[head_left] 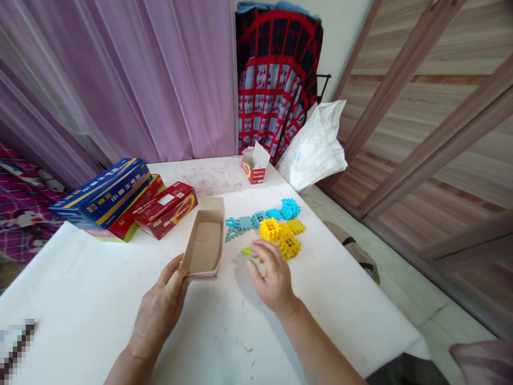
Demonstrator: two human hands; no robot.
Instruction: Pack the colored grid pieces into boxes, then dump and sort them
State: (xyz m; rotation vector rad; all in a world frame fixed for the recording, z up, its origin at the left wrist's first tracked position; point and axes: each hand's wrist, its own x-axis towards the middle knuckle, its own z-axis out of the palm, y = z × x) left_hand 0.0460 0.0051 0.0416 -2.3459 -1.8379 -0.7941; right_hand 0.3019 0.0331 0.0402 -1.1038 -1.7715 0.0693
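Left hand (162,302): pinched the near left corner of the open carton (204,243) with a narrow grip, thumb and fingers clamped on the thin wall.
Open carton: tilted in the left hand, to the left of the toothed blocks, long and rectangular, lined in plain matt brown cardboard, edged with red along the near outside, with a flap raised at the far end.
Right hand (274,275): hovered on the near side of the blocks with fingers curved and slightly blurred; cannot tell whether holding anything in the grip.
Lime-green piece (246,251): lay just beside the right fingertips, partly hidden.
Blue tiles (245,223): lay flat beyond the right hand, notched along every visible edge, in a ragged row.
Blue ball-like block (290,208): sat at the far right end of that row, knobbly all round.
Yellow blocks (270,229): bulged with teeth and latticed faces, near a flat yellow tile (297,226).
Dark red box (166,208): rested left of the carton, glossy and oblong, near a long, printed blue box (106,192).
Small red box (254,174): stood at the back with pale flaps up.
Worktop (216,337): spread smooth and white, faintly marked.
Plastic bag (315,144): slumped by the far right edge, thin and crinkled.
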